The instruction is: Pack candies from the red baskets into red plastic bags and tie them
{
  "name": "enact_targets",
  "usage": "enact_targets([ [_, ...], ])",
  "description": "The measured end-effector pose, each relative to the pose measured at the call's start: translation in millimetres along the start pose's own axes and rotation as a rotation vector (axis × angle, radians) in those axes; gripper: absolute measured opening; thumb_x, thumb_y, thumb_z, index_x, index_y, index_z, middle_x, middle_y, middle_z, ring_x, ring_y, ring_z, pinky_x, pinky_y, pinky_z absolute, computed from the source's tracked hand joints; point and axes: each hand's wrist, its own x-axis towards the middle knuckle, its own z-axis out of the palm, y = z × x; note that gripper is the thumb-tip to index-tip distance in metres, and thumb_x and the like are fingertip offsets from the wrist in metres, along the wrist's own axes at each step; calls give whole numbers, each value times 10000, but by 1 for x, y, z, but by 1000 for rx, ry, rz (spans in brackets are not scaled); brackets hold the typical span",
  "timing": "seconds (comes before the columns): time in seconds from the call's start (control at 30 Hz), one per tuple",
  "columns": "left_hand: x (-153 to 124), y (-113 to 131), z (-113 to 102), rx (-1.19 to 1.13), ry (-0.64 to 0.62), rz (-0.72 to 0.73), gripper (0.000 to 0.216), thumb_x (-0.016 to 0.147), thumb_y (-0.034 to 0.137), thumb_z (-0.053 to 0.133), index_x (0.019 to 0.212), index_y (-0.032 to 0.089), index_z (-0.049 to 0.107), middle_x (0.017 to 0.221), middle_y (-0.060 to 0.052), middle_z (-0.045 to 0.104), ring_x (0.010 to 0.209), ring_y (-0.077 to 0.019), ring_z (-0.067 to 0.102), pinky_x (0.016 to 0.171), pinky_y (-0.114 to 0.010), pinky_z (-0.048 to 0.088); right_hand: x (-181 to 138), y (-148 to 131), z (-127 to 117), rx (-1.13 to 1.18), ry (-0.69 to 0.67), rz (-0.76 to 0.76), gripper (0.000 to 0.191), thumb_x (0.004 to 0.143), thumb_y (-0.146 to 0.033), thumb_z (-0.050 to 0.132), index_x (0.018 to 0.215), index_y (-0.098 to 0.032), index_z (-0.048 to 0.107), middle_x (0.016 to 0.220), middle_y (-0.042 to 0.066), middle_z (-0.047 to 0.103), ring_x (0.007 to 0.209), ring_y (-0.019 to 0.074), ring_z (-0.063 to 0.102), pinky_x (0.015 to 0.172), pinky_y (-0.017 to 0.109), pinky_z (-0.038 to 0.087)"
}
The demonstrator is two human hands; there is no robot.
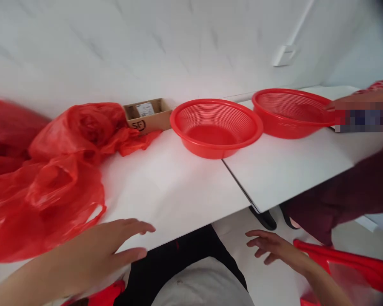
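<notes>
My left hand (115,244) hovers at the table's front edge, thumb and fingers apart, holding nothing. Just beyond it on the left spreads a heap of red plastic bags (67,178). My right hand (271,246) hangs in the air past the table edge, fingers loosely spread with nothing in them. A round red plastic basket (215,146) with slotted sides stands on the white table (166,182); no contents show in it. Neither hand touches it.
A second red basket (284,125) stands to the right, with another person's hand (347,102) at its rim. Behind the bags sits a small open cardboard box (153,121). A seam (241,187) divides the tabletops. Something red (354,263) lies low at the right.
</notes>
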Motion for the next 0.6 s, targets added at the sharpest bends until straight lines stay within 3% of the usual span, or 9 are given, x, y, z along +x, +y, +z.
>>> enact_targets([
  [0.07, 36, 28, -5, -2, -159, 63, 422, 842, 607, 511, 1219, 443, 607, 1242, 59, 663, 1104, -228, 635, 914, -312, 489, 23, 37, 3, -34, 223, 105, 462, 746, -447, 655, 1141, -207, 646, 1081, 143, 677, 938, 281, 652, 800, 392, 502],
  [0.13, 65, 52, -1, -42, -178, 119, 443, 869, 599, 475, 1254, 406, 576, 1302, 47, 621, 1171, -218, 588, 964, -315, 464, 42, 62, 14, 19, 250, 127, 472, 697, -443, 703, 1090, -186, 663, 1043, 153, 685, 982, 311, 638, 863, 415, 477],
  [0.23, 91, 78, 16, -110, -143, 167, 438, 888, 592, 442, 1235, 364, 584, 1314, 32, 608, 1172, -211, 575, 951, -313, 472, 57, 75, 34, 181, 125, 92, 580, 772, -611, 586, 1193, -213, 624, 1156, 135, 668, 1024, 295, 641, 904, 437, 475],
  [0.37, 97, 90, 33, -129, -106, 175, 439, 882, 594, 449, 1188, 333, 624, 1263, 10, 638, 1141, -221, 591, 907, -307, 490, 60, 69, 44, 742, -71, -125, 765, 864, -757, 262, 1406, -243, 429, 1400, 119, 523, 1182, 257, 579, 1021, 459, 410],
  [0.47, 94, 88, 36, -126, -87, 161, 423, 876, 595, 464, 1162, 335, 635, 1244, 16, 648, 1134, -216, 595, 908, -302, 486, 60, 67, 40, 1011, -177, -185, 785, 868, -745, 299, 1418, -196, 413, 1426, 157, 488, 1194, 279, 569, 1063, 481, 360],
  [0.6, 89, 83, 37, -124, -87, 180, 391, 885, 574, 469, 1156, 342, 629, 1255, 22, 636, 1128, -206, 594, 866, -279, 499, 63, 69, 35, 1025, -188, -152, 781, 865, -746, 312, 1392, -187, 454, 1405, 166, 507, 1160, 282, 590, 1040, 485, 380],
])
